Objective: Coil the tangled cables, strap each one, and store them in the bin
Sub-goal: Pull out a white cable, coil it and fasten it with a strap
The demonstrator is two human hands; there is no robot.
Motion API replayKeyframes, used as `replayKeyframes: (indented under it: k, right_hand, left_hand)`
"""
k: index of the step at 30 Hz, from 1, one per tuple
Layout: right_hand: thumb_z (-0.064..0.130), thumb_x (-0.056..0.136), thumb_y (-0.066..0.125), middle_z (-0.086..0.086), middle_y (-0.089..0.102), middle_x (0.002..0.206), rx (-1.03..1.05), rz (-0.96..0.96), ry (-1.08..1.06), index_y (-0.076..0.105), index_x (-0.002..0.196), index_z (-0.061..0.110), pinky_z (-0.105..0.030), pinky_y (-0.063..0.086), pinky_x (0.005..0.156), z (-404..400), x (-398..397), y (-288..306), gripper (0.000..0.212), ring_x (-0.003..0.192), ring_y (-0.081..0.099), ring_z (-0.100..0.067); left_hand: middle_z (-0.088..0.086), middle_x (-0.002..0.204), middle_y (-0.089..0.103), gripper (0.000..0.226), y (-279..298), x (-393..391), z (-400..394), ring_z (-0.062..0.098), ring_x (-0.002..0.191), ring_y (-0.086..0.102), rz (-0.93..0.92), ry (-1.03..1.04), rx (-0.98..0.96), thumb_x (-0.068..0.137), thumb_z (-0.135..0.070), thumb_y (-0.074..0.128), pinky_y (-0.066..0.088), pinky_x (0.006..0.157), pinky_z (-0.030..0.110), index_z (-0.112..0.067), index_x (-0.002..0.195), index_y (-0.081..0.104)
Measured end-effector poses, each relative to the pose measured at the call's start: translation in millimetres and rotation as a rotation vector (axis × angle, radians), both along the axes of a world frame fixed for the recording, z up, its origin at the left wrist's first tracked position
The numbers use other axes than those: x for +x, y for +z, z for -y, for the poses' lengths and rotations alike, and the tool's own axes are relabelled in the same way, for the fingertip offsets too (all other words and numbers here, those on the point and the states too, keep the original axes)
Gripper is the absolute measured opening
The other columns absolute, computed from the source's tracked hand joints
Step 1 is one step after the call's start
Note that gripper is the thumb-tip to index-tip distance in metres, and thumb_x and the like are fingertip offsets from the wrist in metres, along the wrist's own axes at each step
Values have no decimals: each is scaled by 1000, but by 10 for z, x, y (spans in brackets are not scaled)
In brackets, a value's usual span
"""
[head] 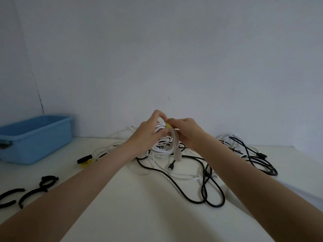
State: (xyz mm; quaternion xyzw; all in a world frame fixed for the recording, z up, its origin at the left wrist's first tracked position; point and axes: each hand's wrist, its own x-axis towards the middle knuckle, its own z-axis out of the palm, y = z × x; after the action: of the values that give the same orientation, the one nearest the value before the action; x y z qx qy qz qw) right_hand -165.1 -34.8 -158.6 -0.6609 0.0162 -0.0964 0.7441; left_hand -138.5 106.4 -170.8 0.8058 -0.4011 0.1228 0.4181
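White table (pixel 139 215): left hand (pixel 148 135) grips white cable coil (pixel 172 142); right hand (pixel 187 131) pinches yellow strap (pixel 168 126) on it.

No readable text, label, brand, number or sign anywhere in view.

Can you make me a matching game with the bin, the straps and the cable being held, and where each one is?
Things:
1. blue plastic bin
2. loose black straps
3. coiled white cable
4. small yellow strap

Places:
A. wrapped on the coil's top, pinched by the right hand
B. far left, by the wall
C. gripped in the left hand, above the tangle
D. flat on the table's near left side

Pairs: 1-B, 2-D, 3-C, 4-A
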Motion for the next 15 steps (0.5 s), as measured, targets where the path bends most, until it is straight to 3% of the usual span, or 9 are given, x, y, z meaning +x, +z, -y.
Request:
replayKeyframes:
  k: [4,9,12,15]
  right_hand:
    - [12,90,58,-13,62,78,-54,48,112,66,91,-6,-29,51,72,-42,-44,44,19,70,58,-21]
    - [4,93,51,-3,62,64,-175,74,218,65,87,-3,-25,46,69,-230,-53,68,17,66,55,-12]
    - [2,94,49,-7,51,66,-255,78,201,64,80,0,-28,39,68,-420,12,78,21,65,47,-15]
    - [3,93,51,-10,50,66,-268,80,155,63,82,-2,-27,38,62,-624,157,55,18,61,46,-16]
  left_hand:
    - [6,79,63,16,79,6,-98,14,62,51,76,74,4,94,-21,53,35,53,12,-21,106,42]
    - [9,87,65,19,140,81,-375,28,75,59,171,184,144,94,-29,53,43,64,30,-19,103,39]
    - [2,85,61,22,110,77,-532,20,73,57,231,227,175,93,-34,53,41,61,27,-17,101,41]
    - [-2,80,57,27,108,160,-704,14,67,53,152,289,124,90,-35,57,36,56,18,-14,102,44]
